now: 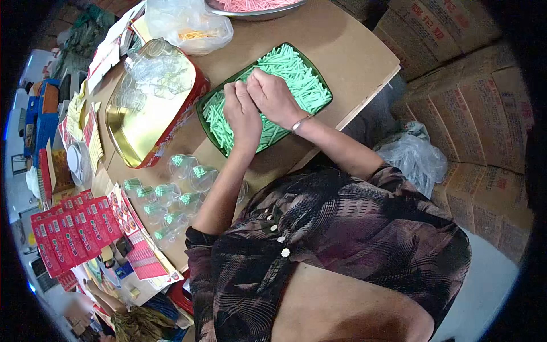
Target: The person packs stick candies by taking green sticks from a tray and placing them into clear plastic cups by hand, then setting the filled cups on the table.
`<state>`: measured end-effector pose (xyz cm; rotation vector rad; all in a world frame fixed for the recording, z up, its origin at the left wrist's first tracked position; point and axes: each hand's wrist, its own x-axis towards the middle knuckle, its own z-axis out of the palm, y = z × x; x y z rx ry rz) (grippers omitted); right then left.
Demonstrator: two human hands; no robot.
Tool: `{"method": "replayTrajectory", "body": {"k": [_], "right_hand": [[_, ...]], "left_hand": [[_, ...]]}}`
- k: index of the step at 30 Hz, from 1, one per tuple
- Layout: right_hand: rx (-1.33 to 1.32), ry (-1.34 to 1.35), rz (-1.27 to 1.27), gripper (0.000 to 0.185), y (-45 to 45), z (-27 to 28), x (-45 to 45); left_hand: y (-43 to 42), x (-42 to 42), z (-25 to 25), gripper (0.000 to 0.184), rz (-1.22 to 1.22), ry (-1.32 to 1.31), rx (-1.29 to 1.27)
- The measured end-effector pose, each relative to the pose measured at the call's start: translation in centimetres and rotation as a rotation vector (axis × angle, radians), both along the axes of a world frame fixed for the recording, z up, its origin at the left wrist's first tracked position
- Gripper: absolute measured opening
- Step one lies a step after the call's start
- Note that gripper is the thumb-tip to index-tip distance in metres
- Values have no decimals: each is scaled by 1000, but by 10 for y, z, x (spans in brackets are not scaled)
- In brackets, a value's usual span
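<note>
A dark green rectangular tray (pixel 200 117) holds a heap of short, thin mint-green sticks (pixel 293 71). Over the middle of the heap my two hands meet, with fingers curled and knuckles side by side. My left hand (pixel 244 114) is closed; whatever lies inside it is hidden. My right hand (pixel 274 98), with a bracelet at the wrist, is closed too, and its contents cannot be seen either. Near my left forearm stand several small clear plastic cups (pixel 202 179), each with a bunch of green sticks in it.
Left of the tray sits a large red-and-gold tin (pixel 171 134) with clear plastic pieces (pixel 156 74). Behind are a plastic bag (pixel 199 34) and a bowl of pink sticks (pixel 256 7). Red printed packets (pixel 74 233) lie left. Cardboard boxes (pixel 461 102) line the right. Another person's arm (pixel 105 296) shows lower left.
</note>
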<state>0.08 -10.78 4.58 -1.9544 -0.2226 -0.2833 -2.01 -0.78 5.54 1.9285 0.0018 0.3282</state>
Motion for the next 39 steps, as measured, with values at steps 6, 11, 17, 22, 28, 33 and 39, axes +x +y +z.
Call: {"method": "replayTrajectory", "body": {"k": [6, 11, 17, 22, 28, 33, 39], "right_hand": [[27, -73, -46, 20, 5, -3, 0], [137, 34, 18, 19, 5, 10, -8], [-2, -256, -113, 15, 15, 4, -11], [67, -215, -102, 12, 20, 4, -16], [248, -153, -4, 12, 23, 6, -17], [219, -1, 15, 14, -3, 12, -20], [-489, -675, 425, 23, -35, -9, -83]], "left_hand": [[-4, 5, -10, 23, 73, 84, -341], [-8, 7, -3, 24, 184, 332, -1023], [3, 8, -9, 32, 73, 60, -567], [2, 7, -7, 36, 132, 77, -438], [0, 4, -22, 32, 98, 28, -370], [21, 5, 14, 16, -71, 132, -290], [157, 116, -12, 42, -100, -114, 625]]}}
